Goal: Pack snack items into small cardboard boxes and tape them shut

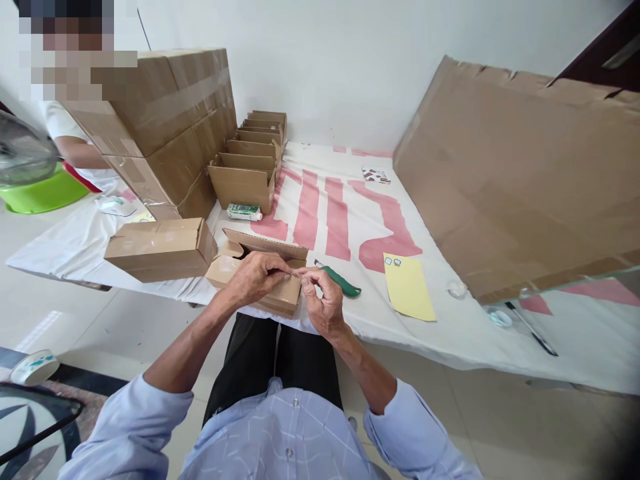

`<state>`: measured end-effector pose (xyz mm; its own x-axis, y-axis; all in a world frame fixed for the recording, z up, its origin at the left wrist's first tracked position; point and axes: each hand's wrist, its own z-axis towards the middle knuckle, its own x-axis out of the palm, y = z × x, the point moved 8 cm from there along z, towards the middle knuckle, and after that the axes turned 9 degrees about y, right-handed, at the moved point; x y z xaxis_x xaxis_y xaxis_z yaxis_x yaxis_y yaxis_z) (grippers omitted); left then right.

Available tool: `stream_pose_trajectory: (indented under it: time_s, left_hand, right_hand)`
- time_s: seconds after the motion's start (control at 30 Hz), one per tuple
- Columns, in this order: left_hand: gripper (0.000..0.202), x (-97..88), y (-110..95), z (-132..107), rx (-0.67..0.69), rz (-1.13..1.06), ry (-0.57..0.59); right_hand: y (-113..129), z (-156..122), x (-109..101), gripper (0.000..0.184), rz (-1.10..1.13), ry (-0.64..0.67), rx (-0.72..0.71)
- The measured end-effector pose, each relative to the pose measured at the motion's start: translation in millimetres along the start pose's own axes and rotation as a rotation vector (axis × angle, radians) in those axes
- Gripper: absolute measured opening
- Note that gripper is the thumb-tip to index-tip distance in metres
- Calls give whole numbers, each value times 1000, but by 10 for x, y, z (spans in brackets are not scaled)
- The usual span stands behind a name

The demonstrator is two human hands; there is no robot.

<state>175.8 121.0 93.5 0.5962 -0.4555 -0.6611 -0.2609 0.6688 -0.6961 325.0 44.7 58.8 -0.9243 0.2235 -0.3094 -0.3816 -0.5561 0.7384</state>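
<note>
A small cardboard box (285, 301) with its lid flap raised sits at the table's near edge. My left hand (263, 272) lies over it, thumb and fingers pinched together. My right hand (324, 300) is at the box's right end, also pinching. The fingertips of both hands meet there on something thin and brownish that is too small to make out. Just right of my right hand lies a tool with a curved green handle (345, 283). On the left stands a closed cardboard box (157, 247).
Several open cardboard boxes (245, 187) stand in a row behind, with a green-and-white toothpaste-like carton (244, 212) before them. Large cartons (170, 113) are stacked left; a big cardboard panel (520, 180) leans right. Yellow paper (410, 287) and a pen (533, 330) lie rightward. Another person's arm (80, 152) shows at left.
</note>
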Motion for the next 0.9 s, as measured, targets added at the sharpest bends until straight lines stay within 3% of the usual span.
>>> stream_pose_trajectory:
  time_s: [0.13, 0.4, 0.67, 0.9]
  left_hand:
    - [15, 3, -13, -32, 46, 27, -62]
    - [14, 47, -35, -93, 66, 189, -67]
    - [11, -98, -79, -183, 108, -80, -201]
    - [34, -11, -163, -160, 79, -299, -124]
  right_hand:
    - [-13, 6, -7, 16, 15, -1, 2]
    - [-17, 22, -5, 15, 65, -8, 25]
    - [-135, 91, -90, 25, 319, -21, 262]
    - [12, 142, -25, 34, 491, 84, 290]
